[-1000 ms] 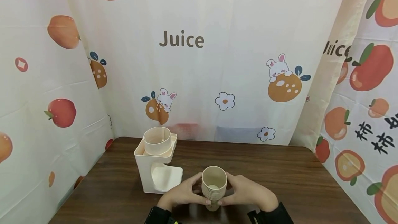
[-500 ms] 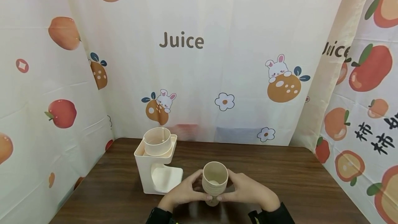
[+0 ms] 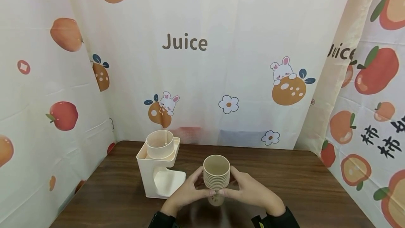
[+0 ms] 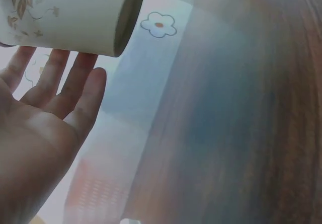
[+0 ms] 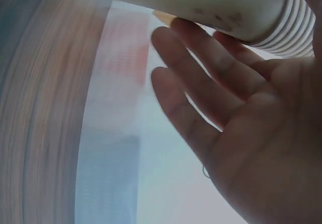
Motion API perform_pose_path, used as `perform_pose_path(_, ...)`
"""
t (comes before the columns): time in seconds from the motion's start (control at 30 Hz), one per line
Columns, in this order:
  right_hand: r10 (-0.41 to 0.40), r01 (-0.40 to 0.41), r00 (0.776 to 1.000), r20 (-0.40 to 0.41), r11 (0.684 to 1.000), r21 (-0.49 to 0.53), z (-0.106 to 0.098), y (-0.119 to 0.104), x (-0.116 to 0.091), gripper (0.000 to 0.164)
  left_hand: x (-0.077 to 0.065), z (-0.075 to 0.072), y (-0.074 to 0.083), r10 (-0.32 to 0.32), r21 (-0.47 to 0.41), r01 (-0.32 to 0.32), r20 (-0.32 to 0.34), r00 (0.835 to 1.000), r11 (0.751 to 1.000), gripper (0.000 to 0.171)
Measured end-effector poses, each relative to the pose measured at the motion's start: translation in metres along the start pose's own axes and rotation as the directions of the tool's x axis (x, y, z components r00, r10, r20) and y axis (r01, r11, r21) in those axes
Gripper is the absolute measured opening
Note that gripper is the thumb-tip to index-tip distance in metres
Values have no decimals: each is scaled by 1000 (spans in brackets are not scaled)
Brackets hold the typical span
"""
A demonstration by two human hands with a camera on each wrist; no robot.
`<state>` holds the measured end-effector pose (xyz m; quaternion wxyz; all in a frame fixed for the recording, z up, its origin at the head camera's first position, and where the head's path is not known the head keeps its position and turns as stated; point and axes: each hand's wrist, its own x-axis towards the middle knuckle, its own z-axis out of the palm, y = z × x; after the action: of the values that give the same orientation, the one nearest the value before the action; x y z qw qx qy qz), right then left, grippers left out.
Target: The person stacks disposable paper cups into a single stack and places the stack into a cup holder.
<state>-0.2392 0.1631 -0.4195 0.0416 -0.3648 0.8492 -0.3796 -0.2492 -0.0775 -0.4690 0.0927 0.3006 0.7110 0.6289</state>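
Both hands hold a stack of cream paper cups [image 3: 216, 182], nested with their rims upward, in the lower middle of the head view. My left hand [image 3: 188, 191] grips the stack from the left and my right hand [image 3: 253, 192] from the right, thumbs at the near side just below the rims. A brown leaf print shows on the bottom cup [image 4: 65, 17] in the left wrist view. In the right wrist view the ridged rims [image 5: 289, 40] of the stack run close to the right hand's fingers [image 5: 201, 73].
Left of the stack stands a cream plastic holder [image 3: 145, 175] with a round tube [image 3: 160, 145] in its top and a low shelf [image 3: 171, 183] facing right. It stands on a dark wooden table [image 3: 303, 178]. Fruit-printed curtains [image 3: 246, 45] enclose the back and sides.
The hands have carried the cup stack upward in the head view, with a slight shift left at the end. Both hands keep their hold; the holder stays put.
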Motion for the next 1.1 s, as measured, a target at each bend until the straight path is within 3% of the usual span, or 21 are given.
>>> perform_pose_path(0.17,-70,70,996,-61,998,4,-1,-4,3,64,-1,2,21,7,-2,-7,-34,999,1000,68)
perform_pose_path(0.37,-118,121,988,-102,992,23,-5,-7,4,60,-4,4,56,77,5,-76,-44,996,997,63)
perform_pose_path(0.63,-144,152,979,-142,987,47,-4,-17,12,62,-6,1,64,141,63,-135,-104,985,989,54)
perform_pose_path(0.97,-213,229,962,-169,970,79,-8,-53,35,60,-17,-16,96,150,163,-111,-254,956,980,53)
perform_pose_path(1.1,-277,297,944,-179,950,94,-13,-79,44,62,-23,-27,109,204,241,-134,-296,933,961,55)
